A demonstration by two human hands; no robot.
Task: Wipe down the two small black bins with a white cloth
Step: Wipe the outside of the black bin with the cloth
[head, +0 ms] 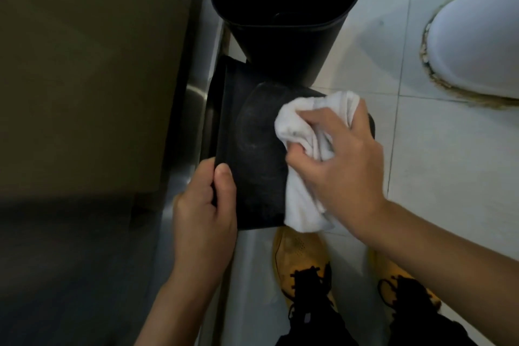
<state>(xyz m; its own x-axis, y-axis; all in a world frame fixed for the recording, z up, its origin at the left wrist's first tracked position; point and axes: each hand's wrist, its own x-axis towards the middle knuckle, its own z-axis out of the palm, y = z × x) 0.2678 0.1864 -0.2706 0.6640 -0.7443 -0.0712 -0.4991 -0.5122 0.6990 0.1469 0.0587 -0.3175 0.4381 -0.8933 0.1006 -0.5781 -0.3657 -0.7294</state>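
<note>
Looking down from the head camera, the left hand [203, 206] is gripping the near corner of a small black bin [252, 154] held over the tiled floor [421, 149], and the right hand [344, 161] is squeezing a white cloth [303, 137] and pressing it on the bin's dusty side. A second black bin [280, 8] is standing just behind it, touching it. The first bin is being wiped now, I think; next the hand probably needs to be rubbing the dusty part, then turning the bin.
</note>
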